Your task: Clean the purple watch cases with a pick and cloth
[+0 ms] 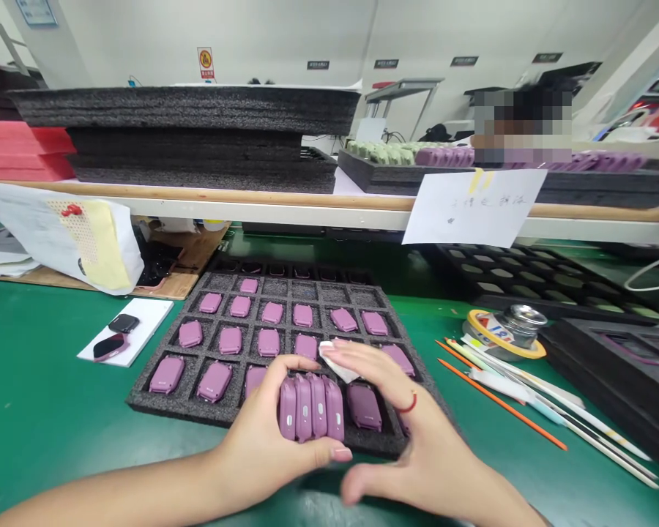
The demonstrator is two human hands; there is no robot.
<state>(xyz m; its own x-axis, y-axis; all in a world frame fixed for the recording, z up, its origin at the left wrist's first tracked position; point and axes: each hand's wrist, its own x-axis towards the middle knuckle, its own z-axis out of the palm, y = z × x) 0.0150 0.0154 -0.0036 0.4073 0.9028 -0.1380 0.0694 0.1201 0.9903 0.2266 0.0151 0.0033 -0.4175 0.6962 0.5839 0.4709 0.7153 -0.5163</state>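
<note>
My left hand (277, 432) is wrapped round a row of several purple smartwatch cases (311, 406), stood on edge side by side, with silvery side buttons facing me. My right hand (411, 417) arches beside the row, its thumb apart and slightly blurred. A white cloth (337, 364) is tucked under its fingertips, touching or just above the row's far end. Beneath both hands lies a black foam tray (159, 406) with square pockets, many holding single purple cases (217, 380). One darker purple case (365, 406) sits in a pocket beside my right hand. The pockets behind my hands are partly hidden.
On the right are orange and white sticks (527, 410), a tape roll with a metal-topped bottle (505, 333), and other foam trays (615, 366). Two dark watch pieces lie on a white pad (129, 337) at left. A shelf (318, 208) crosses the back; a person sits beyond it.
</note>
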